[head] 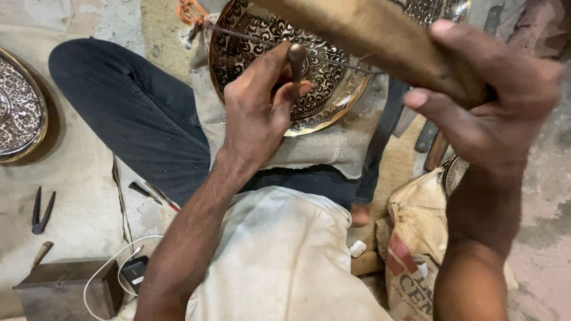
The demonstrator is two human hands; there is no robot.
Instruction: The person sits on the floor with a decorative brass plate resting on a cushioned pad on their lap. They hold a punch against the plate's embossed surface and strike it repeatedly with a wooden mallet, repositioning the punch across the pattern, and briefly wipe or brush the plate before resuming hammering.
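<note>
Engraved brass plate (324, 95) is being chiselled on the lap. Chisel (295, 59) is pinched upright by the left hand (259, 107); wooden mallet (380, 41) is gripped raised by the right hand (488, 101). A square blow seems called for next.

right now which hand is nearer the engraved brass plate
Left. The left hand rests on the engraved brass plate, holding a chisel to it; the right hand is raised off to its right, gripping a wooden mallet.

plate (333, 101) on lap cloth (333, 148) | pliers (41, 211) left | sack (416, 244) right
</note>
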